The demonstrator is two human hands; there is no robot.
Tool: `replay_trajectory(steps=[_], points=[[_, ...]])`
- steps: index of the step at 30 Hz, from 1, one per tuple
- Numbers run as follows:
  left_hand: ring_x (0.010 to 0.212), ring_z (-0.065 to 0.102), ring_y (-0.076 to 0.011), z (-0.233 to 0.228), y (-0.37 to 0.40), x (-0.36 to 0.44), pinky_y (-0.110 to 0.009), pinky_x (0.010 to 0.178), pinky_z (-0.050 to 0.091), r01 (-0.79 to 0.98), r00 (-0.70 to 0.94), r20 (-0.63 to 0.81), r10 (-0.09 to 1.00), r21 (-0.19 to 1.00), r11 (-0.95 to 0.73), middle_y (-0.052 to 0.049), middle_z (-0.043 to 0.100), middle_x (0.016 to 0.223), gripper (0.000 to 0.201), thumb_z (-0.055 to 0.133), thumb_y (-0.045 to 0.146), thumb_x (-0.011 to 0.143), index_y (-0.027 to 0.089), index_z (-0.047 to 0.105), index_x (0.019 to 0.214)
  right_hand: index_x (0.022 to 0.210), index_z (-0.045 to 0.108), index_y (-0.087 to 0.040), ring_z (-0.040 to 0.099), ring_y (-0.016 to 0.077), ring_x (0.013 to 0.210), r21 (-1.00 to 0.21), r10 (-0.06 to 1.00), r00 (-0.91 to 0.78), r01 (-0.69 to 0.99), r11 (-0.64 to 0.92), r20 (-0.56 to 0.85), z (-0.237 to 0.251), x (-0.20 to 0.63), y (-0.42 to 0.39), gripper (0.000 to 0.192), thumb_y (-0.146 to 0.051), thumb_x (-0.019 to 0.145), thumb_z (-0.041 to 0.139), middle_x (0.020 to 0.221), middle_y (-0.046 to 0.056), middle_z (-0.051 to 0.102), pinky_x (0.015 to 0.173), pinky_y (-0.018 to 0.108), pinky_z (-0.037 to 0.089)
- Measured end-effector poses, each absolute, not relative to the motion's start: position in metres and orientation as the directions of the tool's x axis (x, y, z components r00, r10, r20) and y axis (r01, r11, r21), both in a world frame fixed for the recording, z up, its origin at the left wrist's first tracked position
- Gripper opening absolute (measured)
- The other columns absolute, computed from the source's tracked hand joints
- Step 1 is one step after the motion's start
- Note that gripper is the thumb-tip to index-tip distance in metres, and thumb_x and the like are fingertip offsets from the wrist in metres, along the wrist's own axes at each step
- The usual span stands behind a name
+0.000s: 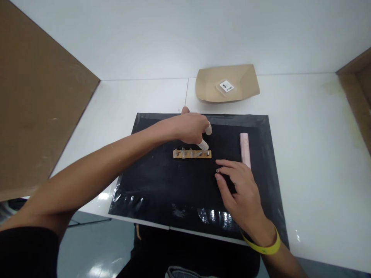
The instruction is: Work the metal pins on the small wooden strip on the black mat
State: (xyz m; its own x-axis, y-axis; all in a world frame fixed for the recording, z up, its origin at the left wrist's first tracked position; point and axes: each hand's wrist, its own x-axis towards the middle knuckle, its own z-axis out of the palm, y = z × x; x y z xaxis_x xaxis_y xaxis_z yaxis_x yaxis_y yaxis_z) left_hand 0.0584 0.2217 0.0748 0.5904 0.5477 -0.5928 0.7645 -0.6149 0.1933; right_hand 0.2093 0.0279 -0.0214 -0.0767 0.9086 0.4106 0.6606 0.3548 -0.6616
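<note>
The left hand pinched a screw on the wooden strip mid-mat, while the right hand nipped another tiny screw nearby, likely light, hard, slippery, best gripped by its head.

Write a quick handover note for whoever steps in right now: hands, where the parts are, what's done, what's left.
Left hand: fingertips with white finger cots press at the right end of the wooden strip on the black mat.
Right hand: pinches a small screw just off the strip.
Done: several small metal parts stand in the strip.
Left: the screw is not yet in the strip.
Pink tool lies unused at right.
</note>
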Motion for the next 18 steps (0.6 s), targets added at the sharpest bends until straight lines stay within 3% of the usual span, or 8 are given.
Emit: replay_trajectory(steps=[7,12,18], points=[[0.119,0.067,-0.0321,0.0735,0.2179,0.0663,-0.05,0.114,0.03,0.757,0.584,-0.581,0.567,0.137,-0.639,-0.012,0.076,0.129,0.054,0.073,0.02,0.079,0.019,0.073,0.134,0.11,0.063,-0.02,0.067,0.022,0.113,-0.655,0.908,-0.084,0.666,0.358,0.411,-0.0221,0.21,0.0277,0.011,-0.013,0.102,0.061,0.119,0.007,0.073,0.1,0.044,0.052],[0.114,0.067,-0.0322,0.068,0.2226,0.0663,-0.049,0.111,0.032,0.717,0.61,-0.578,0.542,0.11,-0.689,-0.011,0.076,0.122,0.05,0.076,0.026,0.079,0.019,0.074,0.129,0.11,0.062,-0.02,0.066,0.0223,0.114,-0.657,0.909,-0.078,0.665,0.354,0.41,-0.0219,0.2095,0.0277,0.011,-0.012,0.102,0.06,0.121,0.008,0.073,0.1,0.044,0.053],[0.11,0.066,-0.0318,0.0667,0.2205,0.0676,-0.048,0.108,0.034,0.643,0.653,-0.561,0.509,0.055,-0.764,-0.013,0.074,0.116,0.035,0.073,0.016,0.074,0.016,0.076,0.109,0.11,0.062,-0.02,0.066,0.0224,0.114,-0.655,0.91,-0.076,0.669,0.35,0.408,-0.0226,0.2088,0.0279,0.01,-0.013,0.103,0.06,0.12,0.008,0.073,0.099,0.044,0.053]])
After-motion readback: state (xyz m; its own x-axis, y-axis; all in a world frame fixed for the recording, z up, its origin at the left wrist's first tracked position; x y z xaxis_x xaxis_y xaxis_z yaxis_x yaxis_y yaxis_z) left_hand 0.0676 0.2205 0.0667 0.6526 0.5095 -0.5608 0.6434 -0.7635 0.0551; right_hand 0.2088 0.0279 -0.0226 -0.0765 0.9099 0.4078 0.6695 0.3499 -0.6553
